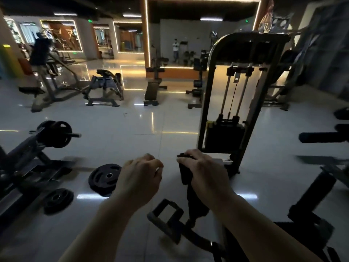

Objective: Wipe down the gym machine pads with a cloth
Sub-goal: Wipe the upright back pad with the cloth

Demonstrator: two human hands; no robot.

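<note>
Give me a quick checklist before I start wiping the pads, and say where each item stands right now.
1. Cloth in hand: ok, the right hand grips the dark cloth.
2. Left hand free: ok, fingers curled, holding nothing.
3. Cloth touching a pad: not ok, it hangs in the air.
4. Pad within reach: cannot tell, the frame below is dark and blurred.
5. Floor hazards: not ok, weight plates lie to the left.

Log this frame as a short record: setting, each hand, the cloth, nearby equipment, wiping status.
setting: dim gym, glossy tiled floor
left hand: fingers curled, holding nothing
right hand: grips dark cloth, which hangs down
nearby: weight-stack machine ahead; two weight plates on the floor at left
wiping status: cloth touches no pad
</note>
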